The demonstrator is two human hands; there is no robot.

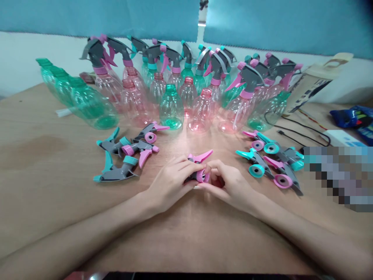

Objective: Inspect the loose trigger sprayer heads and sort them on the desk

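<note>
Bottles [171, 109] behind hands [170, 181], spray heads [125, 172] either side

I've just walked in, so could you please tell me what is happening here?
A person's left hand holds a pink-and-gray spray head; the right hand is at its pink collar. More loose spray heads lie on the table to either side. Behind are pink and green bottles, some fitted with sprayers, others open-topped.

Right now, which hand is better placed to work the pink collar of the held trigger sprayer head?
Right, probably: the right hand has its fingertips at the pink collar, while the left hand grips the trigger sprayer head from the other side.
</note>
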